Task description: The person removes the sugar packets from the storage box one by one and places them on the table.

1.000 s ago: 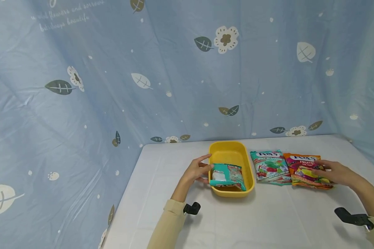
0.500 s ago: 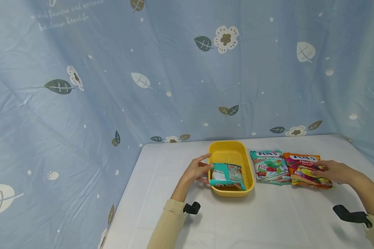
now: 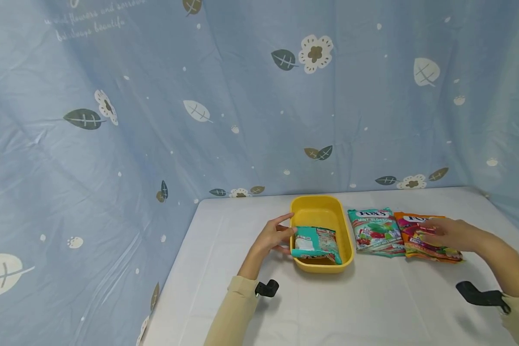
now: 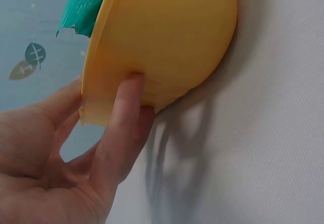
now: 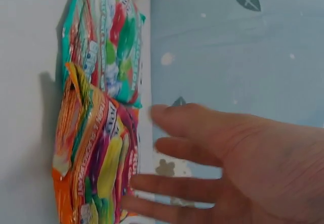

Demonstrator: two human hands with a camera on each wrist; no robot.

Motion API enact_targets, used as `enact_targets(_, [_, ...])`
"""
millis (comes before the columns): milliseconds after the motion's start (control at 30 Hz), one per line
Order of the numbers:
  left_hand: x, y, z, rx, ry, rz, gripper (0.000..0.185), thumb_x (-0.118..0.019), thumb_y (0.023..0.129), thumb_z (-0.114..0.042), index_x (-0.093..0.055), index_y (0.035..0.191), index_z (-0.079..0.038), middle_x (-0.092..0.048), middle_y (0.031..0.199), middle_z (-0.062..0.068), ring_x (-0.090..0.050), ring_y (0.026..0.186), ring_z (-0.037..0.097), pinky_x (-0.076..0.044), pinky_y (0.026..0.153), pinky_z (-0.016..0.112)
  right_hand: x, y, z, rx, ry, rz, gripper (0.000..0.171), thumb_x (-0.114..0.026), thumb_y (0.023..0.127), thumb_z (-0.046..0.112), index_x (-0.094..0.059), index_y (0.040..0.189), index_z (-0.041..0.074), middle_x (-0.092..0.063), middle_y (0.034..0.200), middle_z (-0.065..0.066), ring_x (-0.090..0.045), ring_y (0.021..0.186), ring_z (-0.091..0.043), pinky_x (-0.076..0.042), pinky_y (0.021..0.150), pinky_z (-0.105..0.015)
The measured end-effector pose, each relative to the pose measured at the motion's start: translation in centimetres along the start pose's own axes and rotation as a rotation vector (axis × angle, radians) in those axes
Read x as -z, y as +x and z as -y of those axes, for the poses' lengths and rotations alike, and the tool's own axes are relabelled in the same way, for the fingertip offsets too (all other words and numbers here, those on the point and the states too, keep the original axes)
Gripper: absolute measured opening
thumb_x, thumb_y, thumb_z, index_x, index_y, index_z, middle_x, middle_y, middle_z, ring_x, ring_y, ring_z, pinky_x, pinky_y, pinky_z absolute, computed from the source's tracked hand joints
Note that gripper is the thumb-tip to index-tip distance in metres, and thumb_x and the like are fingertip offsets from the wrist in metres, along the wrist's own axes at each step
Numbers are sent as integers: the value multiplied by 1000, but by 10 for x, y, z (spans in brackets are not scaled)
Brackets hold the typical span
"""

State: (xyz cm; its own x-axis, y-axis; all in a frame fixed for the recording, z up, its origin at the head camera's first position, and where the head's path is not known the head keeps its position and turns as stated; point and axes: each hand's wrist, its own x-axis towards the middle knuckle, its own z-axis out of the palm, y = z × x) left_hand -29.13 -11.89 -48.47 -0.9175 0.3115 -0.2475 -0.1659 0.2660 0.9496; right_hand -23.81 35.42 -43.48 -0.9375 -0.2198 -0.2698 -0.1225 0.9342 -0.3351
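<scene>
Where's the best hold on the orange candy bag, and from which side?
Probably the orange candy bag's right edge, approached from the right. It lies flat, and its left edge abuts or overlaps the teal mint bag. The right hand is spread just above it; a thumb-under pinch there seems easiest.

Upper frame: we see a pale blue backdrop cloth (image 3: 155, 72) hung in soft folds across the whole background, printed with grey-green leaves (image 3: 83, 118), cream flowers (image 3: 315, 53) and a faint line of white script (image 3: 95, 19) at upper left. Lower frame: we note a table under a white cover (image 3: 372, 307), its far edge meeting the cloth. Right of centre, a teal candy bag marked mint (image 3: 374, 230) lies flat on that cover, face up.
</scene>
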Motion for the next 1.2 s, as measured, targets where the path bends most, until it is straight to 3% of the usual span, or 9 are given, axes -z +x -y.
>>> enact_targets(200, [-1,-1,-1,-9,-3,2,58,-69,93,-26,-47,147,-28,-62,117,18,-71,88,29,-63,68,53,3,4,19,48,12,-60,71,-68,90,42,-49,129,-14,-60,112,-38,-61,95,-49,-60,72,-56])
enact_targets(467, [-1,-3,-3,0,4,11,60,-69,93,-27,-45,148,-28,-60,120,18,-71,91,30,-63,66,50,10,7,41,76,-25,-11,63,-67,91,40,-54,129,-8,-59,117,-36,-60,100,-49,-56,77,-63])
enact_targets(667, [-1,-3,-2,5,11,3,60,-69,93,-28,-45,148,-29,-61,119,17,-71,90,28,-63,68,51,13,12,55,121,-61,35,54,-65,93,38,-62,123,-6,-63,117,-32,-63,98,-42,-56,81,-63])
enact_targets(833, [-1,-2,-1,5,15,-1,59,-69,93,-27,-46,147,-29,-62,118,17,-71,90,28,-64,66,50,17,16,67,159,-60,68,54,-65,92,40,-65,119,-7,-64,116,-30,-62,104,-47,-55,85,-64])
enact_targets(1033, [-2,-2,-1,13,20,-7,59,-69,93,-29,-45,147,-30,-62,118,17,-71,91,29,-64,67,50,20,21,85,201,-56,125,47,-63,93,40,-68,118,0,-67,114,-21,-65,101,-37,-58,84,-58])
enact_targets(1200, [-1,-1,0,12,7,-8,59,-70,92,-27,-47,146,-30,-62,117,17,-71,90,29,-64,64,48,27,25,104,223,-39,162,48,-63,94,39,-66,121,1,-66,117,-21,-65,101,-35,-61,82,-52])
